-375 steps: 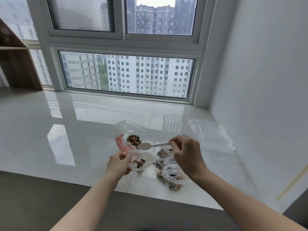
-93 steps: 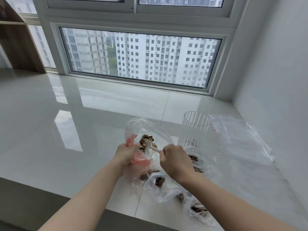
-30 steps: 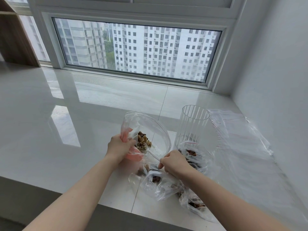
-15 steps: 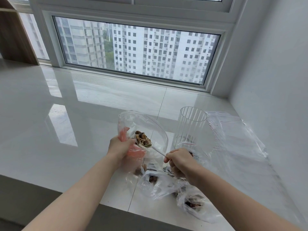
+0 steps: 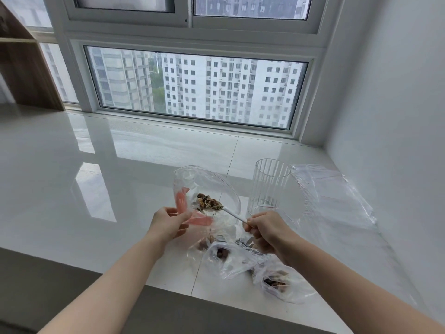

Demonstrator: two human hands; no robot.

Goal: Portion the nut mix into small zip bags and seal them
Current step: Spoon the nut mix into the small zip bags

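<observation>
Daylight, soft and overcast, enters through the window [image 5: 196, 86] at upper centre; scene evenly bright, no hard shadows. Glossy white ledge [image 5: 60, 165] mirrors the panes as pale glare patches at centre left. Right wall [image 5: 397, 104] washed out, nearly featureless. Wide-angle bend: frame lines bow toward upper corners, forearms stretch at the bottom edge. Focus sharp at centre; towers outside hazy; clear plastic at right hard to read

Loaded spoon [image 5: 218, 208] now raised, seemingly out of the nut bag [image 5: 207, 189].
</observation>
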